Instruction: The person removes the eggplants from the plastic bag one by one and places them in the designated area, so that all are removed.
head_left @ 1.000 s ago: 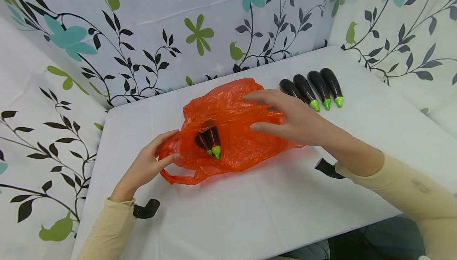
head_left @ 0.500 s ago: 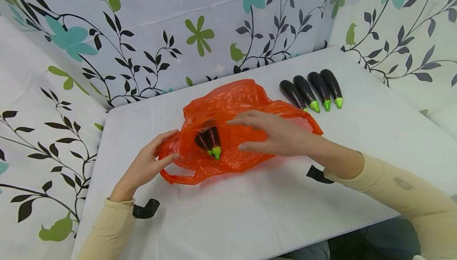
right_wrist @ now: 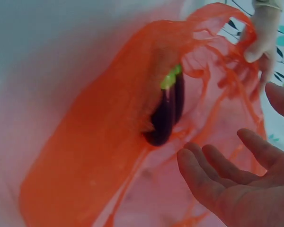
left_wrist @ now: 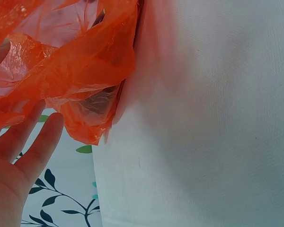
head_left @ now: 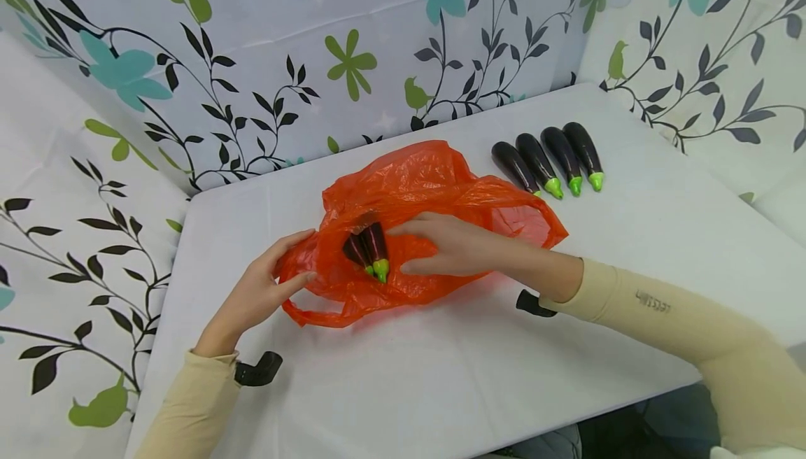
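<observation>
An orange-red plastic bag [head_left: 434,179] lies spread on the white table in the head view. Two dark eggplants [head_left: 376,245] with green stems show at its opening. My left hand [head_left: 255,298] is at the bag's left end, fingers extended against the thin plastic; in the left wrist view its fingers [left_wrist: 40,146] look straight. Just right of the eggplants, my right hand [head_left: 453,245] hovers over the bag with fingers spread and nothing held. The right wrist view shows an eggplant [right_wrist: 163,118] in the bag beyond those fingers [right_wrist: 199,175].
Several more eggplants [head_left: 554,161] lie side by side at the table's back right. A bag handle loop [head_left: 327,315] rests toward the front left. Leaf-patterned cloth [head_left: 264,18] hangs behind the white table [head_left: 409,382] and at both sides.
My right hand has moved left and slightly down across the bag, from near the row of eggplants to beside the pair. The bag's right side is uncovered. My left hand has stayed put.
</observation>
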Motion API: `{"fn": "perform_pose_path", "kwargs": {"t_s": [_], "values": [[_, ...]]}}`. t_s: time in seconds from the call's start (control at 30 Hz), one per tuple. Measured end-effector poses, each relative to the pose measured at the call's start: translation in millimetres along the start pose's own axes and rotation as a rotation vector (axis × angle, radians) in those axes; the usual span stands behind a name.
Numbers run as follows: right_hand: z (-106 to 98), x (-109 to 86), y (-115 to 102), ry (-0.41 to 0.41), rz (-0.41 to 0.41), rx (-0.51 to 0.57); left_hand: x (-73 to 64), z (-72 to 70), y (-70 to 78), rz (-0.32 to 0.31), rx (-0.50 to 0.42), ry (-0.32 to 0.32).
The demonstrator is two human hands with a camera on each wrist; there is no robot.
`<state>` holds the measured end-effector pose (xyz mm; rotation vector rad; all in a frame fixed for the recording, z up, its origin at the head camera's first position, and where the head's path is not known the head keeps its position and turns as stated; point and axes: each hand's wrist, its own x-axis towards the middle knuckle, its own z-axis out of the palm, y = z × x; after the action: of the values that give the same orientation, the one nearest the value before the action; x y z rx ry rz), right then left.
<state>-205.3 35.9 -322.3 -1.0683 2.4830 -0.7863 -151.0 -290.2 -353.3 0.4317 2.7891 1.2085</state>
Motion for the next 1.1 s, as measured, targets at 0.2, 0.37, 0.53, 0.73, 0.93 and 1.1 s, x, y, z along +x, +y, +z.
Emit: {"fn": "perform_pose_path", "kwargs": {"t_s": [0.2,0.37,0.53,0.73,0.93,1.1], "values": [[10,19.8,5,-0.011,0.081,0.011,0.3,0.8,0.2,-0.004,0.014,-0.003],[13,32.8,10,0.0,0.127,0.06,0.0,0.5,-0.3,-0.008,0.021,-0.004],[14,43.7,14,0.016,0.166,0.089,0.0,0.5,-0.4,-0.013,0.025,-0.006],[15,54.6,17,0.003,0.3,0.079,0.7,1.1,0.5,-0.02,0.018,-0.002],[16,64.3,20,-0.018,0.414,0.114,0.6,1.2,0.6,-0.034,0.004,-0.014],[13,69.3,20,-0.031,0.468,0.166,0.7,0.5,0.6,-0.032,0.014,-0.014]]}}
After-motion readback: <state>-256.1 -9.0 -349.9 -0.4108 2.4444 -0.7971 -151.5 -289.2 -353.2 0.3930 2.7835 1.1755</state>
